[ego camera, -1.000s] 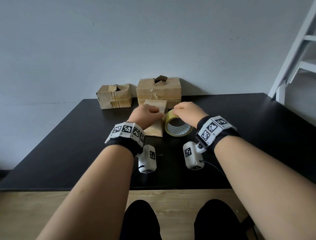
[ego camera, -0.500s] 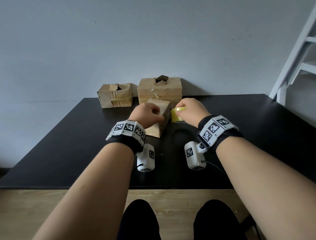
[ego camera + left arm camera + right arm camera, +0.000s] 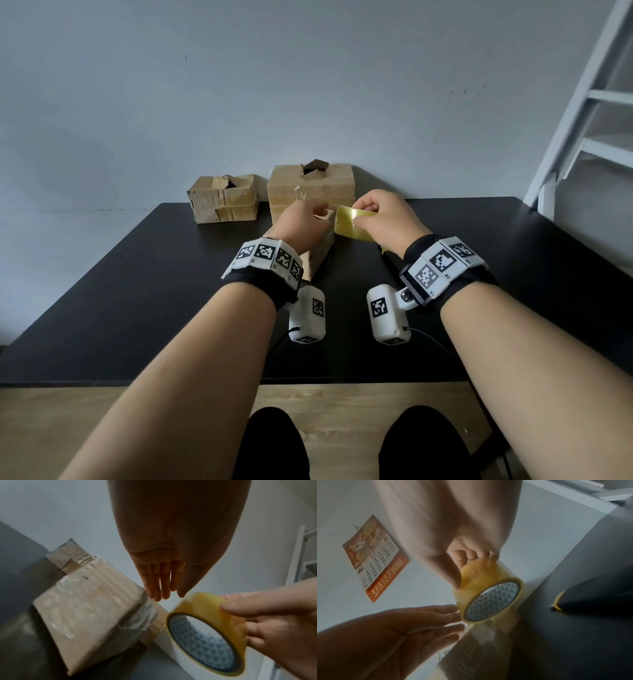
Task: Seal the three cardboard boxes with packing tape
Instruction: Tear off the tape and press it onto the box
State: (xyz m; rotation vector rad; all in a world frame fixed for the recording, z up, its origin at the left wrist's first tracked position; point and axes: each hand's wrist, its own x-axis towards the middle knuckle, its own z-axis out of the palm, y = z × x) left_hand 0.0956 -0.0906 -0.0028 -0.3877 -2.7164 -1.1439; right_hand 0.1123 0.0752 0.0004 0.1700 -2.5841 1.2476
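Head view: your right hand (image 3: pixel 383 219) holds the tape roll (image 3: pixel 354 224) up off the table (image 3: pixel 137 291), thumb on the outer band, the other fingers curled round the far side. Left wrist view shows that thumb (image 3: pixel 243 606) pressed on the yellow rim and the patterned core facing the camera. Your left hand (image 3: pixel 301 222) sits just left of the roll, over the near box (image 3: pixel 317 255). Its fingers (image 3: pixel 161 582) are straight and close together, tips at the box's top far edge, just beside the roll; whether they touch the box or the tape, can't tell. Right wrist view: left hand flat, palm up toward the camera, fingertips (image 3: pixel 453 615) next to the roll's lower rim. A clear strip of tape seems to run from the roll down onto the box's edge, blurry. Near box already has glossy tape across its top face.

Two more boxes sit at the far edge of the table against the wall: small box (image 3: pixel 222 198) on the left, big box (image 3: pixel 310 186) right of it, both with torn, open tops. A yellow-tipped dark object (image 3: pixel 590 595) lies on the table right of the roll. Calendar (image 3: pixel 373 559) hangs on the wall. White ladder frame (image 3: pixel 582 120) stands far right.
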